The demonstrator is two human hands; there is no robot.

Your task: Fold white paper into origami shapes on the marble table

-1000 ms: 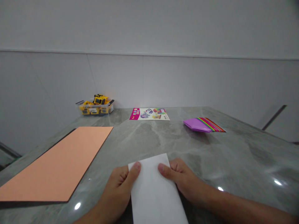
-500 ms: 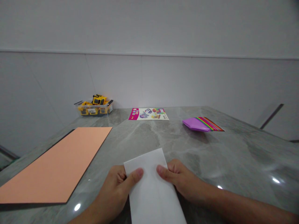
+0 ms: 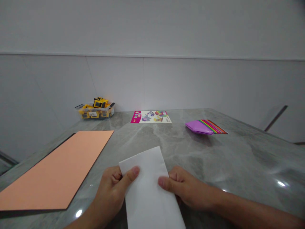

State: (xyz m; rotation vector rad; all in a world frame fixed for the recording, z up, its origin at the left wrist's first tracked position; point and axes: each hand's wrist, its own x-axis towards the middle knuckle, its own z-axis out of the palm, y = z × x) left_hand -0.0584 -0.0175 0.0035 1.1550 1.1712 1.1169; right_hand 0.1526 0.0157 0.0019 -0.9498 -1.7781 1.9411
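Note:
A folded white sheet of paper [image 3: 149, 187] is held just above the grey marble table [image 3: 181, 149], close to the near edge. My left hand [image 3: 113, 190] grips its left edge, thumb on top and fingers curled under. My right hand [image 3: 184, 187] pinches the right edge the same way. The sheet's far end is tilted slightly to the left and lifted a little off the table.
A large orange sheet [image 3: 57, 168] on a black backing lies at the left. At the back stand a clear box with a yellow toy vehicle [image 3: 96, 108], a printed instruction leaflet [image 3: 151, 116] and a stack of coloured paper [image 3: 205, 126]. A white wall runs behind.
Both hands have pushed the white sheet forward and turned it slightly to the left, and its far end has risen.

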